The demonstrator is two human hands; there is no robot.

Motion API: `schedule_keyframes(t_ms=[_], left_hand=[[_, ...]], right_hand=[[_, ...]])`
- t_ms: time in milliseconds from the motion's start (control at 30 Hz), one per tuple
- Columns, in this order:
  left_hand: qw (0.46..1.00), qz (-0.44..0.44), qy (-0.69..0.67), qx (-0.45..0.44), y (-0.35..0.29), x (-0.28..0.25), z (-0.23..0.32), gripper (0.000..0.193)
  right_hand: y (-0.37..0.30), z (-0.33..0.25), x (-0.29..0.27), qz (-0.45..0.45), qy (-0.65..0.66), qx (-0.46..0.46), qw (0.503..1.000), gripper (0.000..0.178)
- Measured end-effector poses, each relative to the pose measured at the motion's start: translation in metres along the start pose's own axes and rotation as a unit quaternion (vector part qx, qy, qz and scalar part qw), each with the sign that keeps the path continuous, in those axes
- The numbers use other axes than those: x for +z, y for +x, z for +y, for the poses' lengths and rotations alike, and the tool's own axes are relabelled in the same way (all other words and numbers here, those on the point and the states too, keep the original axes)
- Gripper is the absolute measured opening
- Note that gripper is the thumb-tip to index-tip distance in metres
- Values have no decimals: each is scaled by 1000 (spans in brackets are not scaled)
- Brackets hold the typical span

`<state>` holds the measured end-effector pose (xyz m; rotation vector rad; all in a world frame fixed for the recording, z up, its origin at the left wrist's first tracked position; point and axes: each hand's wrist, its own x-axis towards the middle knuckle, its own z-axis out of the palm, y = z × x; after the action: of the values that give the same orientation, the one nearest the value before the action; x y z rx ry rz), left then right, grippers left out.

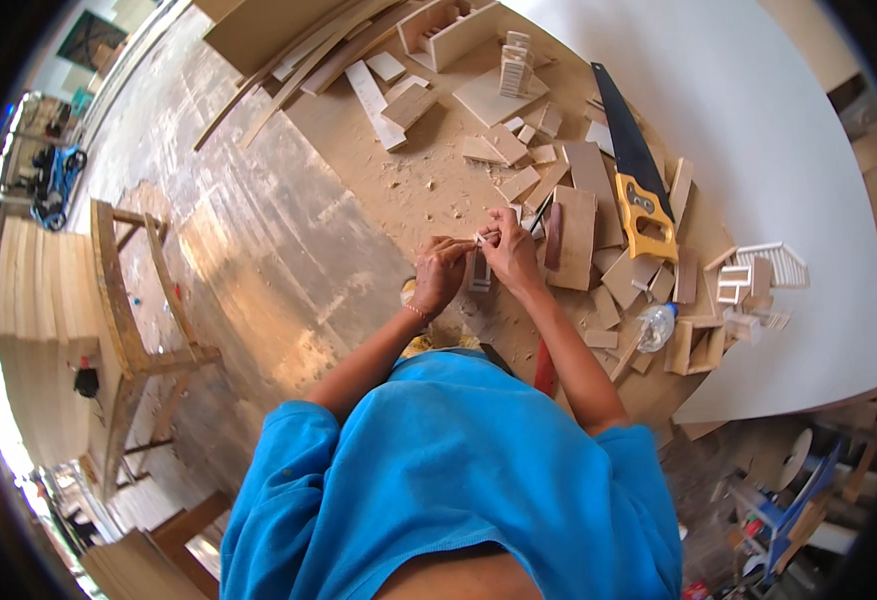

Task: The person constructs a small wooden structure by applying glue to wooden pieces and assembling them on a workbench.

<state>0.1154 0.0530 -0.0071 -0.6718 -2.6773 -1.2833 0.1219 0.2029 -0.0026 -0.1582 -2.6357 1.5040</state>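
Note:
My left hand [441, 272] and my right hand [511, 252] meet over the near edge of the wooden work board. Both have their fingers pinched on a small pale piece [480, 240], too small to name for sure. Just beneath them is a small light wooden frame [481, 275], partly hidden by the hands. To the right of my right hand lies a wooden block [574, 235] with a dark reddish strip on it. A thin dark stick-like tool [539, 213] is beside my right fingers.
A handsaw [645, 215] with a yellow handle lies across wood offcuts [504, 145] on the right. Near it are a clear plastic bottle [656, 325] and miniature wooden furniture [744, 283]. A wooden chair frame [139, 330] stands at the left. Long strips [309, 65] lie at the back.

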Motion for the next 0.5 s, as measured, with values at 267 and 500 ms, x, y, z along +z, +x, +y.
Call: schedule_keyframes(t_ms=[267,500], left_hand=[[996,-3,55,65,-4,-2,3,23],[977,-50,158,135,-2,-8,7,23]], right_hand=[[2,10,1,0,8,-4,1000,42],[3,-2,-4,-25,10,12,1000,41]])
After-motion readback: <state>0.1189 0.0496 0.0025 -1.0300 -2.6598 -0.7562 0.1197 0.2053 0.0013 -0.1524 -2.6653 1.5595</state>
